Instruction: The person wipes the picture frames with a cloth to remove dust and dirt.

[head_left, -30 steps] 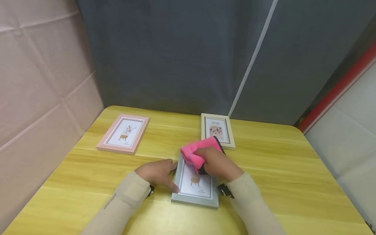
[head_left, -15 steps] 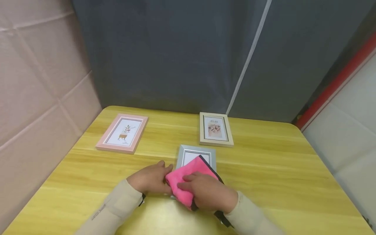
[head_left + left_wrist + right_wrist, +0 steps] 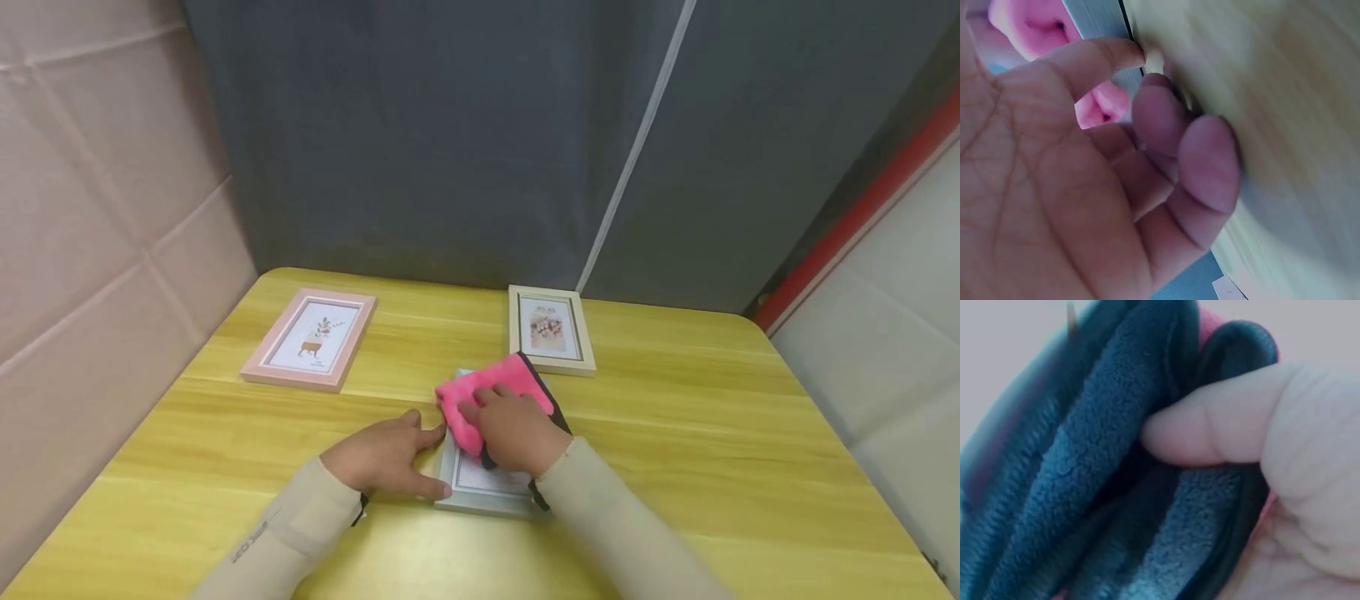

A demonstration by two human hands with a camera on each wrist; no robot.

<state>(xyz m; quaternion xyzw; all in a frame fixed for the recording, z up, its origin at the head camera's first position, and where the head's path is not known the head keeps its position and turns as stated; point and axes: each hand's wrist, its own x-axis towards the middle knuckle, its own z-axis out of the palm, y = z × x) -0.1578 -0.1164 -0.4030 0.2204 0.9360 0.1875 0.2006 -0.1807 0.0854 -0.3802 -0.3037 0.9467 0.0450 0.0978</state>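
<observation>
A grey-blue picture frame [image 3: 491, 501] lies face up at the front middle of the table. My right hand [image 3: 517, 429] grips a folded pink cloth [image 3: 517, 375], which rests on the upper part of this frame and hides most of its picture. In the right wrist view the thumb [image 3: 1210, 428] is tucked into the cloth's dark grey underside [image 3: 1097, 431]. At the frame's left side, my left hand [image 3: 386, 458] rests with its thumb on the lower left corner and a finger against the edge. The left wrist view shows its other fingers [image 3: 1207, 165] loosely bent above the table.
A pink picture frame [image 3: 258, 367] lies at the table's back left. A cream picture frame [image 3: 555, 364] lies behind the cloth, near the back edge. A dark grey panel [image 3: 412, 150] stands behind the table [image 3: 697, 450], with pale walls on both sides.
My right hand first slid the cloth toward the frame's lower part, then back up to its upper part. My left hand stays at the frame's left edge.
</observation>
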